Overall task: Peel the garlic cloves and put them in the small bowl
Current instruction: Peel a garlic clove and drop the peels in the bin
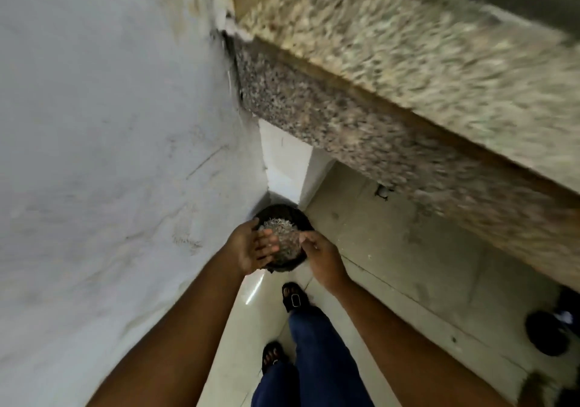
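I look straight down at the floor. A dark round bin (276, 210) stands in the corner under the counter, filled with pale scraps (282, 234) that look like garlic skins. My left hand (251, 246) is held palm up over the bin's left rim, fingers straight and tilted toward it. My right hand (320, 254) hovers over the right rim with loosely bent fingers; nothing shows in it. No garlic clove or small bowl is in view.
A speckled granite counter (392, 71) juts out above on the right, blurred by motion. A grey wall (110, 155) fills the left. My feet in dark sandals (293, 297) stand on pale floor tiles. Dark objects (547, 334) sit on the floor at the far right.
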